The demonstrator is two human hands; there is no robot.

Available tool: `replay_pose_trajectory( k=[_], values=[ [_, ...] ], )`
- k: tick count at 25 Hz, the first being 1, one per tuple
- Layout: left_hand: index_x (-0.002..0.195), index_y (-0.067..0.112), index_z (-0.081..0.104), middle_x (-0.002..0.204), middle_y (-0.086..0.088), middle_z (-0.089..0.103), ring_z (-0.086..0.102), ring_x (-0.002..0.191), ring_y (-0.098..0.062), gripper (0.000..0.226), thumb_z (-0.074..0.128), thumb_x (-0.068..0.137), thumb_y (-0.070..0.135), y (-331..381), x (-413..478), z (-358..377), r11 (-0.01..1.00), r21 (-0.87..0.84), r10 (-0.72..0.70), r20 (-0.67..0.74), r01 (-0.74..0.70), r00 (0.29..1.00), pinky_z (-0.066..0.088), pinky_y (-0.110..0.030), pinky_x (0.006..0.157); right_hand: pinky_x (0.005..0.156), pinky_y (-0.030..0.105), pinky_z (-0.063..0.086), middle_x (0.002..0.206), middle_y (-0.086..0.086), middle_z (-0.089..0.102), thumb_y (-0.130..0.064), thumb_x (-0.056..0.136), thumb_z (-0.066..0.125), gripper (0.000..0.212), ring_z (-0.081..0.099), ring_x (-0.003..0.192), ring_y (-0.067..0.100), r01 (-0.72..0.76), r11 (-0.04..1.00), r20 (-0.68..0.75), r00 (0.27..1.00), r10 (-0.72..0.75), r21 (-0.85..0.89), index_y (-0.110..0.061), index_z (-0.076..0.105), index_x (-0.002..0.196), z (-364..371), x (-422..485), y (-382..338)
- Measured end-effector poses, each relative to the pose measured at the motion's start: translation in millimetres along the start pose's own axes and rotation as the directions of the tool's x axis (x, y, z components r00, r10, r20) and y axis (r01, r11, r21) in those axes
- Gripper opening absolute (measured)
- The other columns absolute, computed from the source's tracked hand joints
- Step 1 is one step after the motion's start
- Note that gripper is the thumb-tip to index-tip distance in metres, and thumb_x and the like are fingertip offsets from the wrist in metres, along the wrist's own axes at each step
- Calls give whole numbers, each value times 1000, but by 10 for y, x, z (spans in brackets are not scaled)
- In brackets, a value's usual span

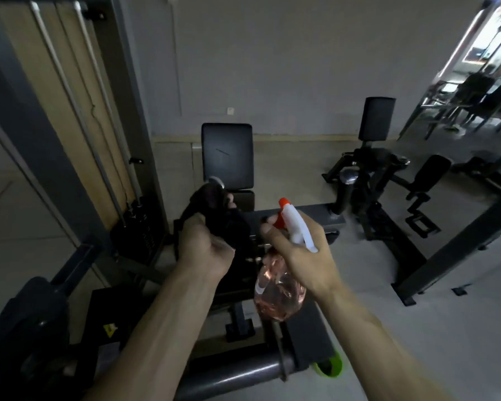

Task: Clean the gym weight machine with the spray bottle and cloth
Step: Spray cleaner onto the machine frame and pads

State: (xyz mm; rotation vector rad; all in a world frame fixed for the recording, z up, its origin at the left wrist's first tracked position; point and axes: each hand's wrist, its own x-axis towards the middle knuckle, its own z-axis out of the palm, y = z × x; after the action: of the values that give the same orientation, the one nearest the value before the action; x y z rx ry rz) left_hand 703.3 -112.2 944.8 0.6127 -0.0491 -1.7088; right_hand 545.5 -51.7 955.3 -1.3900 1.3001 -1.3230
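A black cloth (211,204) is gripped in the left hand (204,244) and bunched against a chrome-capped handle (217,182) of the weight machine (315,217). A spray bottle (278,296) of pinkish liquid is held by its neck in the right hand (298,256), just beside the cloth, with its orange nozzle pointed away from the person.

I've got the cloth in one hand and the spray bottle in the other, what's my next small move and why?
Probably squeeze the trigger: your right hand holds the spray bottle, orange nozzle pointing forward beside the black cloth your left hand grips at the chrome-capped handle; wetting precedes wiping.
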Motion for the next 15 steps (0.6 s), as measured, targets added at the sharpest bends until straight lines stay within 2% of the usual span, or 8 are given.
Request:
replay_pose_trajectory(
  k=[2,4,6,7,10,11,13,15],
  values=[
    [112,9,64,93,-8,65,64,63,-14,27,39,102,12,-622,-173,423,999,33,-21,137,17,990,51,-22,53,74,26,59,96,23,71,-16,92,77,26,74,86,30,27,1000,15,1000,-27,-11,2,62,103,-617,-163,-6],
    [111,9,66,95,-9,69,68,73,-18,29,39,101,10,-1315,-332,728,994,112,-12,200,-11,980,56,-28,63,73,32,61,93,22,69,-15,91,78,24,72,85,34,55,997,-10,998,-56,-54,-1,62,102,-1223,-382,37],
    [121,11,64,96,-11,73,71,84,-22,31,40,102,7,-2238,-535,963,961,265,15,237,-80,971,59,-35,77,71,48,61,89,21,66,-8,90,76,17,68,80,39,47,995,-84,995,-54,-87,-7,63,101,-1987,-685,158],
    [123,12,64,97,-12,74,71,87,-24,32,43,101,4,-2675,-622,1036,929,352,22,248,-112,968,59,-36,79,74,55,60,91,24,66,-4,89,73,18,67,80,42,26,995,-123,992,-39,-99,-7,63,104,-2348,-808,269],
    [121,11,67,101,-13,74,71,84,-23,36,49,95,-5,-3820,-807,1136,808,575,11,206,-130,978,57,-29,64,79,61,57,90,31,61,4,84,66,18,65,82,47,-63,993,-208,977,41,-103,0,60,100,-3349,-1168,696],
    [120,12,68,104,-13,74,72,87,-24,37,48,94,-7,-4099,-812,1134,785,612,-22,182,-96,983,57,-29,64,81,62,57,88,34,58,1,83,67,18,64,80,46,-110,990,-239,967,85,-92,3,56,98,-3609,-1251,829],
    [116,17,70,113,-15,74,72,99,-30,40,46,94,-6,-4487,-759,1078,755,654,-163,120,45,979,59,-36,73,89,58,57,86,35,54,-7,85,71,27,61,74,39,-165,984,-291,947,138,-70,7,50,95,-3988,-1332,1052],
    [120,19,70,117,-13,74,70,108,-30,37,46,96,5,-4875,-633,1044,675,707,-311,13,211,950,58,-44,89,85,51,57,86,29,60,-7,85,71,20,66,78,36,-176,981,-306,941,144,-78,2,54,89,-4344,-1308,1275]
  ],
)
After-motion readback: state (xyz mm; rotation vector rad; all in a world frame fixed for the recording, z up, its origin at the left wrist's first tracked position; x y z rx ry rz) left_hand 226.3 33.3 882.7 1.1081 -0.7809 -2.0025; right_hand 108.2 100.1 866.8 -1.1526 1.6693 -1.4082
